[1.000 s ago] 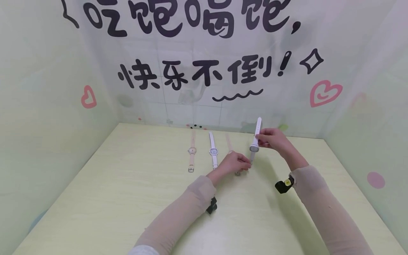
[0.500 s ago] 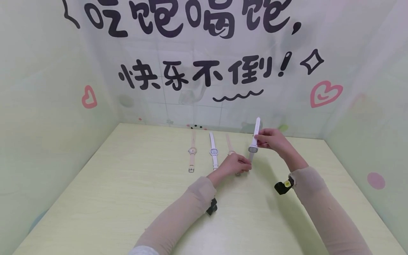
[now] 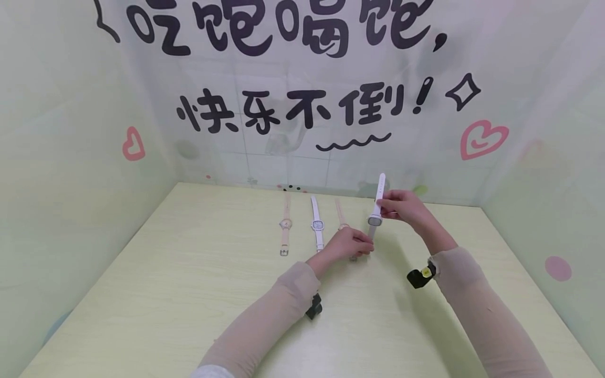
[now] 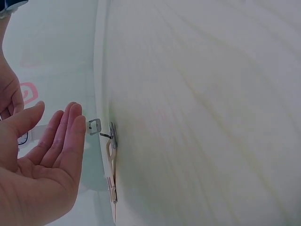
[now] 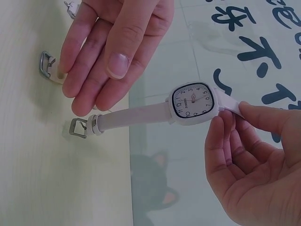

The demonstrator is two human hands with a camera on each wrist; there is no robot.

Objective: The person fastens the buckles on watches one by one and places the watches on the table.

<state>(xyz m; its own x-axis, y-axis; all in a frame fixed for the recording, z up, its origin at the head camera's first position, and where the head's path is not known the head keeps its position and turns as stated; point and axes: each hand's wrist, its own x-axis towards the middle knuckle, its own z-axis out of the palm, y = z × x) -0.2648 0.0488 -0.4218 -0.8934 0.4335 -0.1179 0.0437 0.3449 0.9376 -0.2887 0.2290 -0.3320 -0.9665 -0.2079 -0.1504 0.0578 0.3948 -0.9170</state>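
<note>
A white wristwatch with a rounded square dial hangs above the table, buckle end down. My right hand pinches its upper strap between thumb and fingers, just past the dial. My left hand is beside the lower strap. In the right wrist view, the left hand's fingers are extended near the buckle, with the thumb off the strap; whether they touch the strap I cannot tell. In the left wrist view the buckle shows past the left fingertips.
Lying in a row on the pale wooden table are a pink watch, a white watch and another pink watch, partly hidden by the left hand. A printed wall sheet stands behind the table.
The white watch and its lower strap have shifted slightly to the left. Both hands have hardly moved, and the watches on the table lie as before.
</note>
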